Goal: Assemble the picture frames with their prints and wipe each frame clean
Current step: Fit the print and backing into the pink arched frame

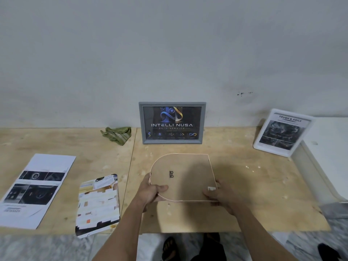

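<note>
An arch-shaped frame [185, 176] lies back side up over the plywood, its brown backing board showing a small black hanger. My left hand [153, 191] grips its rounded left edge, thumb on top. My right hand [218, 194] grips its near right corner. A grey frame [172, 123] with a dark print stands against the wall behind it. A white frame [282, 132] with a print leans at the right. A green cloth [117, 135] lies crumpled near the wall at left.
A loose print [36, 191] lies flat at the left of the plywood surface [263, 185]. Beside it sits a colourful print [98, 204] overhanging the front edge. A white ledge [327, 157] runs along the right. My feet show below on the marble floor.
</note>
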